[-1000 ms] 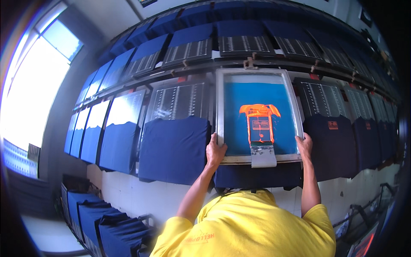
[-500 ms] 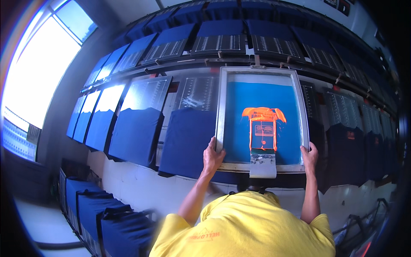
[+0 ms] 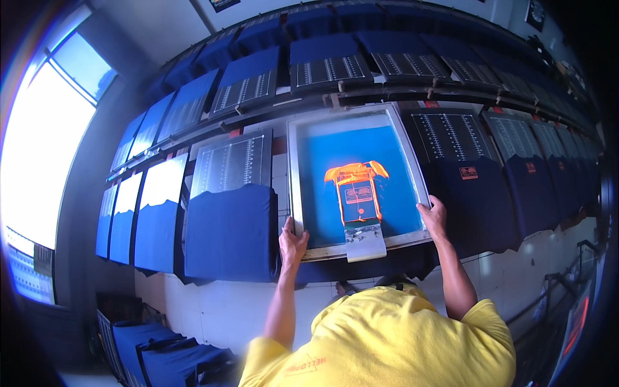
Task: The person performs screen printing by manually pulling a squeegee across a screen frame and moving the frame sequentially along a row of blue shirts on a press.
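A screen-printing frame (image 3: 293, 187) with pale edges and a blue mesh lies over a dark blue shirt on the long print table. Orange ink (image 3: 356, 173) is spread in the middle of the mesh, and a squeegee (image 3: 365, 240) rests at its near edge. My left hand (image 3: 293, 242) grips the frame's near left corner. My right hand (image 3: 434, 217) grips its near right corner.
Rows of dark blue shirts (image 3: 227, 232) on platens line the table (image 3: 206, 303) to both sides, some with white printed grids and small orange marks (image 3: 469, 173). Stacked blue shirts (image 3: 169, 358) sit low at the left. A bright window (image 3: 45, 135) fills the left side.
The frame, still held at its two near corners, sits lower and more central in view, and the whole scene has shifted as my head turned.
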`<state>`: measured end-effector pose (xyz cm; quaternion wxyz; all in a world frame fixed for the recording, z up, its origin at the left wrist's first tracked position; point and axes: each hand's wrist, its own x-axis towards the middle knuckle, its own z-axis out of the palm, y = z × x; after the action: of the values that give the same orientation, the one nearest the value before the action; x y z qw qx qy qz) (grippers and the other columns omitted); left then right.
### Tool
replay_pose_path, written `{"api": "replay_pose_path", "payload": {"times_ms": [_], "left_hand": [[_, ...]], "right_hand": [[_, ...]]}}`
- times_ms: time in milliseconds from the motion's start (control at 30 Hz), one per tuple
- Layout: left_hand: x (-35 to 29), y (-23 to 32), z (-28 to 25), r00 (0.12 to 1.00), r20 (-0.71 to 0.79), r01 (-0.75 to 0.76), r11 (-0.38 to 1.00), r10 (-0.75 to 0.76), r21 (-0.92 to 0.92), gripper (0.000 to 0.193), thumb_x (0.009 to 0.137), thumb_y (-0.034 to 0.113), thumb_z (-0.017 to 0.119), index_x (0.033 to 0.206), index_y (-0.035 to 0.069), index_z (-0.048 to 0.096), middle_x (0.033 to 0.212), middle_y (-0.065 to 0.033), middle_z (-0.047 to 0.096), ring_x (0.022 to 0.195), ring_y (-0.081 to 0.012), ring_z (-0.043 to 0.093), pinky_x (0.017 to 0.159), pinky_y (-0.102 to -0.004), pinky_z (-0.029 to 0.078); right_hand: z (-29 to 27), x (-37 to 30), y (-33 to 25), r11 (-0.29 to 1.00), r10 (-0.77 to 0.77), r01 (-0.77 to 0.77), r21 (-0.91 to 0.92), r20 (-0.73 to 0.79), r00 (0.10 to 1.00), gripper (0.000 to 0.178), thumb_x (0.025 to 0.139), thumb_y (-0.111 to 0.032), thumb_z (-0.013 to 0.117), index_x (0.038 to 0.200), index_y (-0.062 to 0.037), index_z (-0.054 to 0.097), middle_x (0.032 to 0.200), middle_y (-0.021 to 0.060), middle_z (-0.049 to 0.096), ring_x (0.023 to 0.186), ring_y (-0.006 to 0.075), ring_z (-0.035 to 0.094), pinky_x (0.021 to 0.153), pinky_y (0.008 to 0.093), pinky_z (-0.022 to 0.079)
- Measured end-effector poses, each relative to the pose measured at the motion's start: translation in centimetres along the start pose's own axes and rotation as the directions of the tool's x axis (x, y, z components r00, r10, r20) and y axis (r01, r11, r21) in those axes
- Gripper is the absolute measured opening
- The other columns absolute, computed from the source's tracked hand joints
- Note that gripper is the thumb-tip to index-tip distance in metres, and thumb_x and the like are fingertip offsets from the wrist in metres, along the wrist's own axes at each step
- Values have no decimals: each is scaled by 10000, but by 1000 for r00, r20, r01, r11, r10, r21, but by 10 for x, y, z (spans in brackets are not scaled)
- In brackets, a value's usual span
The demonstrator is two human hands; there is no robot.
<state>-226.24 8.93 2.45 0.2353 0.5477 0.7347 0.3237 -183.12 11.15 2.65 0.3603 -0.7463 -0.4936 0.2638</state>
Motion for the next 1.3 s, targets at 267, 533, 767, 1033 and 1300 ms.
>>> {"api": "replay_pose_path", "payload": {"times_ms": [267, 533, 767, 1033, 1300], "left_hand": [[45, -14, -8, 998, 20, -57, 998, 57, 1, 735, 753, 211, 722, 1406, -46, 504, 1197, -279, 672, 1082, -372, 685, 957, -402, 535], [54, -9, -9, 999, 50, -3, 1000, 4, -23, 730, 754, 204, 724, 1399, -58, 507, 1226, -282, 658, 1124, -370, 665, 991, -396, 511], [48, 3, -8, 998, 68, -4, 999, 7, -45, 733, 750, 199, 725, 1395, -70, 505, 1238, -288, 651, 1140, -368, 658, 990, -395, 510], [46, -17, 4, 1000, 13, -13, 990, 15, -138, 726, 744, 187, 720, 1392, -66, 512, 1188, -272, 683, 1079, -350, 694, 940, -387, 531], [46, -9, 5, 997, 71, -16, 991, 25, -129, 695, 769, 161, 722, 1396, -53, 510, 1150, -251, 705, 1066, -350, 702, 908, -396, 533]], "right_hand": [[29, 19, -3, 998, -32, 29, -50, -55, 998, 526, 788, -270, 778, 1163, 76, 649, 1071, 293, 666, 1034, 420, 652, 902, 465, 511], [38, 33, 8, 1000, -29, 29, -6, -37, 999, 508, 784, -280, 779, 1118, 82, 656, 1065, 297, 663, 1015, 427, 649, 896, 471, 507], [41, 36, 24, 988, -150, 142, -60, -152, 977, 282, 812, -184, 741, 992, 29, 696, 840, 153, 707, 748, 238, 682, 698, 379, 527], [38, 25, 4, 989, -109, 96, -108, -123, 986, 354, 790, -265, 773, 978, 20, 678, 948, 229, 652, 919, 398, 645, 811, 471, 505], [41, 23, 7, 966, -208, 168, -199, -203, 957, 318, 783, -280, 792, 881, -10, 658, 896, 212, 636, 891, 419, 613, 785, 505, 491]]}}
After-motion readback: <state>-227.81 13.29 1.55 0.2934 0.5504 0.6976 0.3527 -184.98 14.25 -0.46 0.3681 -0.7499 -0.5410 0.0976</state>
